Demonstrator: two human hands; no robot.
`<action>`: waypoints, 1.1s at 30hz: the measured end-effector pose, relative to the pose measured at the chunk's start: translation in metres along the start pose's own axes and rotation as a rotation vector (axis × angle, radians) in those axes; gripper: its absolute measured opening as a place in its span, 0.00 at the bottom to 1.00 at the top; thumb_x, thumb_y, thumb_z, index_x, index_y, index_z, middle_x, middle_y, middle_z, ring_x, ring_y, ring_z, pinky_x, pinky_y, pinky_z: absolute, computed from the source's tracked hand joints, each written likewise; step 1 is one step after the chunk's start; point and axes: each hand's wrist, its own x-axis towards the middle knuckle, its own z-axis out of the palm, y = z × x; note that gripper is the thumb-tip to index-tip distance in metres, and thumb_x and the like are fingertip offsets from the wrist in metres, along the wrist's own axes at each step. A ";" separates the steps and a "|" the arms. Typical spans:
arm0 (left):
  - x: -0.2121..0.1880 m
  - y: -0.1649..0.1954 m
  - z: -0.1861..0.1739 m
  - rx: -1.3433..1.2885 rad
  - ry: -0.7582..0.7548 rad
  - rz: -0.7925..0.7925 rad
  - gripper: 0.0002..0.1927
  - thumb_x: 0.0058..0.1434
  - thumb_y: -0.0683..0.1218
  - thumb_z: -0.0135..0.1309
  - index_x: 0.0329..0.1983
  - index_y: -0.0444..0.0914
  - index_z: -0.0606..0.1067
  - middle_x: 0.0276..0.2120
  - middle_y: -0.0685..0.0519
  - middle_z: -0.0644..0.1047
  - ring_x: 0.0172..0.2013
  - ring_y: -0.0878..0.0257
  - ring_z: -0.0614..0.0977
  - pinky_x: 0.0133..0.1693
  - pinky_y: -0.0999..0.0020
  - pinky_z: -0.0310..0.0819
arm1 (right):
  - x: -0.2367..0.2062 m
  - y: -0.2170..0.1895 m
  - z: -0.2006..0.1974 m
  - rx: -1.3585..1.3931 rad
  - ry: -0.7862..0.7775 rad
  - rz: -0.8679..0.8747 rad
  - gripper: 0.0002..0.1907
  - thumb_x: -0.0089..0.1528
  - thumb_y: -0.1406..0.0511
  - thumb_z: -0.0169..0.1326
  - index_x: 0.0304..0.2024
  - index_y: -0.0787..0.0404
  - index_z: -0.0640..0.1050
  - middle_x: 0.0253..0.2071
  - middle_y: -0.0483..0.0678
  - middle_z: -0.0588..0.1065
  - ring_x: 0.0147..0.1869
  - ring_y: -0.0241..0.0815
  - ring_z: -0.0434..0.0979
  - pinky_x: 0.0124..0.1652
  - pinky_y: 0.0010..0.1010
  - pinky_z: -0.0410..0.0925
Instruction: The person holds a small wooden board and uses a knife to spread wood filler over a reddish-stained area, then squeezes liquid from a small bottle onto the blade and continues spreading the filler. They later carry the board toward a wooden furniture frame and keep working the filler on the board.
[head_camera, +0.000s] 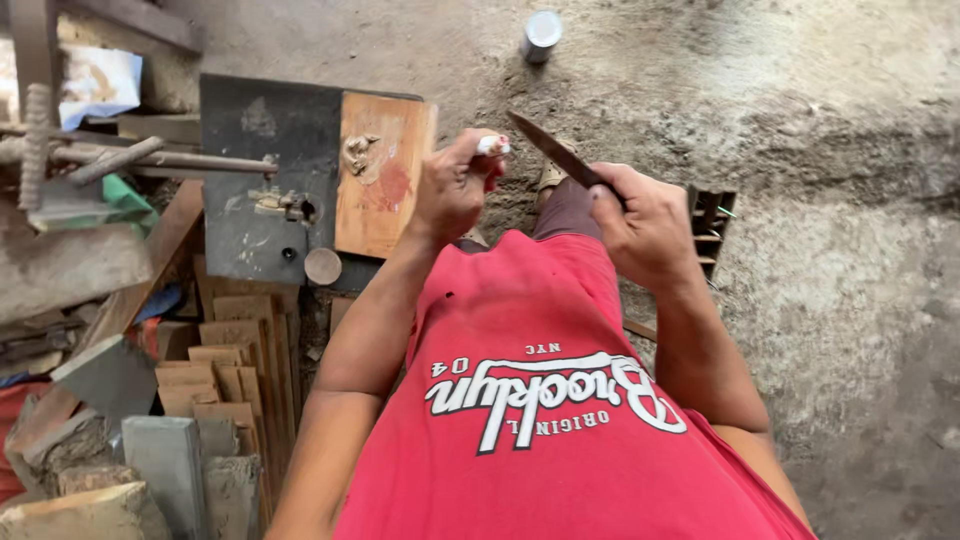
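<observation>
The knife (553, 150) sat in the right hand (645, 225), held out over the dirt floor in front of the person's red shirt (540, 400). Its long axis ran on a diagonal: the handle end was buried in the fist at lower right, and the dark blade rose toward the upper left, its tip pointing at the space just above the left hand (452, 190). The right fingers were closed tight around the handle. The blade's tip stopped just short of a small white piece (492, 146), which stuck out of the top of the left hand; the left fingers were curled shut around it, so only its end showed. Blade and white piece were near each other, but whether they touched could not be told.

Above and to the right of the hands the grey earthen floor (820, 120) lay open, with only a small metal can (541, 35) standing well apart near the top edge. A slatted wooden crate (710, 225) sat just behind the right wrist. The left side was crowded: an upright orange wooden board (385, 175) stood just beside the left hand, leaning on a dark metal plate (255, 170), with a stack of cut wooden blocks (225, 370) below and rusty metal rods (150, 158) farther left.
</observation>
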 end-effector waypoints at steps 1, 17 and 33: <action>0.000 0.005 -0.001 0.014 0.000 0.001 0.09 0.70 0.34 0.48 0.50 0.37 0.75 0.29 0.55 0.78 0.27 0.71 0.76 0.29 0.73 0.73 | 0.000 -0.002 0.000 -0.013 -0.006 0.012 0.12 0.66 0.69 0.54 0.52 0.65 0.80 0.31 0.54 0.78 0.30 0.40 0.76 0.35 0.30 0.70; 0.005 0.021 -0.006 0.051 -0.011 0.028 0.03 0.74 0.40 0.51 0.48 0.37 0.75 0.27 0.56 0.77 0.26 0.71 0.76 0.29 0.73 0.73 | -0.005 -0.010 -0.005 -0.098 -0.034 -0.035 0.15 0.65 0.70 0.54 0.54 0.65 0.80 0.38 0.58 0.80 0.37 0.49 0.82 0.39 0.34 0.73; 0.002 0.011 -0.013 0.169 -0.043 0.078 0.10 0.69 0.33 0.46 0.48 0.38 0.76 0.28 0.55 0.79 0.26 0.70 0.79 0.29 0.72 0.74 | -0.006 -0.009 -0.006 -0.102 -0.072 0.029 0.15 0.65 0.69 0.54 0.54 0.64 0.80 0.36 0.58 0.80 0.34 0.47 0.81 0.36 0.34 0.72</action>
